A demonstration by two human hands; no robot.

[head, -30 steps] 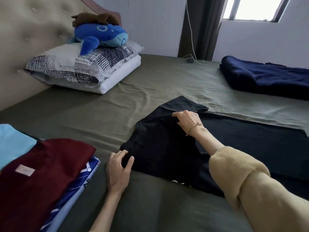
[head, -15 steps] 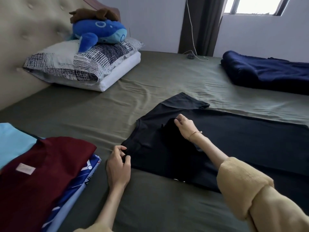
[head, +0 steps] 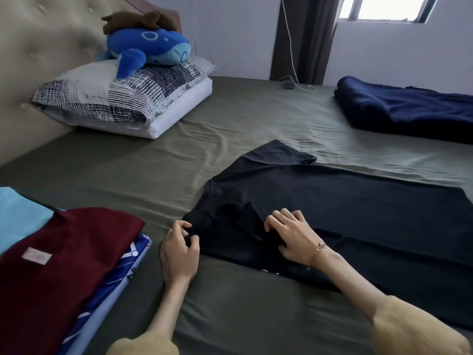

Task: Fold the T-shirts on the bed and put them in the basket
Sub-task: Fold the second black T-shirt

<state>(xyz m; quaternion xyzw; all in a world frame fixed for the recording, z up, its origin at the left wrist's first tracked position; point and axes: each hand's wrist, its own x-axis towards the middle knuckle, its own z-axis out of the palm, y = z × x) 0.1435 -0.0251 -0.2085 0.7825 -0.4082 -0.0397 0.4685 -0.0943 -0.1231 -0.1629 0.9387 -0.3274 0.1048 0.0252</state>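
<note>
Now we see a black T-shirt (head: 345,221) flat on the bed (head: 230,139). Left hand (head: 179,249) pinches its shoulder edge, right hand (head: 289,234) bunches fabric mid-chest. Soft, light, floppy; we'd grip seams w/ both hands.

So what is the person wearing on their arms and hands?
Both arms have fuzzy pale-yellow sleeves, pushed up so the forearms are bare. The right sleeve looks thick and fluffy; only the cuff of the left sleeve shows. The right hand has a thin gold bracelet at the wrist. The left hand wears nothing, no gloves or rings visible.
</note>
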